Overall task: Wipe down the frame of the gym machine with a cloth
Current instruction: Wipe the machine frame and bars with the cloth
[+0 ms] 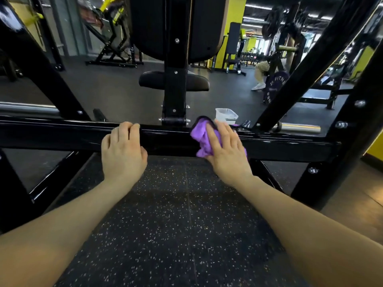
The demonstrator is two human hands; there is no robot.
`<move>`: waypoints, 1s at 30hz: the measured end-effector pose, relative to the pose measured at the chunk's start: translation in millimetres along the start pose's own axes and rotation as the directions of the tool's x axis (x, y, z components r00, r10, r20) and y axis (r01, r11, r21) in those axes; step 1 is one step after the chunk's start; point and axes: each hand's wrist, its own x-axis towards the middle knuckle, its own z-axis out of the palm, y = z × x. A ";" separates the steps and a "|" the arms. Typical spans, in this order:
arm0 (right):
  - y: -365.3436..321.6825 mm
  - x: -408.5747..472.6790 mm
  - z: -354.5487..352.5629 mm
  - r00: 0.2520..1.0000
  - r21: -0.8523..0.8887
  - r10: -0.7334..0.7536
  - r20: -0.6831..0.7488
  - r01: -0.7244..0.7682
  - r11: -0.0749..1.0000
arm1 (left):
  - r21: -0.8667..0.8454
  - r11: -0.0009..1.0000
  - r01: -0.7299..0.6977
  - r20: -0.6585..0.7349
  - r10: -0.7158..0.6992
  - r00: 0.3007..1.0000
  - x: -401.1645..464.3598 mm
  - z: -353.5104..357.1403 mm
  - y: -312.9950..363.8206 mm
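Across the black horizontal crossbar (62,133) of a gym machine frame, a person's two bare hands work side by side. On the bar, the left hand (123,150) rests with its fingers curled over the top edge, gripping the steel. To its right, the right hand (226,150) lies flat with fingers straight and spread, pressing a bunched purple cloth (202,139) against the front face of the same bar. The cloth sits just right of the bolted bracket where a black central upright (175,59) meets the crossbar, and part of it drapes over the bar's lower edge. Behind the bar, a black padded seat (194,82) sits on the upright. A clear plastic tub (226,115) stands on the floor just beyond the cloth. A purple weight plate (276,84) stands farther back on the right, near a chrome sleeve (298,128). Speckled black rubber flooring (176,224) fills the foreground beneath both forearms.
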 end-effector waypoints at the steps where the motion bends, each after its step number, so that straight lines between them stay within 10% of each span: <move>1: -6.2 1.3 1.9 0.998 -0.019 0.063 -0.001 -0.063 0.998 | 0.000 1.000 -0.002 0.000 0.002 1.000 -0.3 0.2 -1.0; 9: -114.6 52.6 -11.1 0.963 0.090 -0.108 0.248 0.088 0.992 | 0.002 0.998 -0.066 0.039 0.066 0.997 0.3 -10.3 -18.7; 18: -42.8 18.8 5.5 0.997 -0.084 -0.074 0.024 0.076 0.994 | 0.011 1.000 -0.003 0.005 0.003 1.000 -10.1 -15.4 -74.2; 30: -238.5 83.2 18.2 0.901 -0.018 -0.393 0.182 0.403 0.915 | 0.027 0.996 0.084 0.011 -0.084 0.996 -9.9 -26.7 -165.5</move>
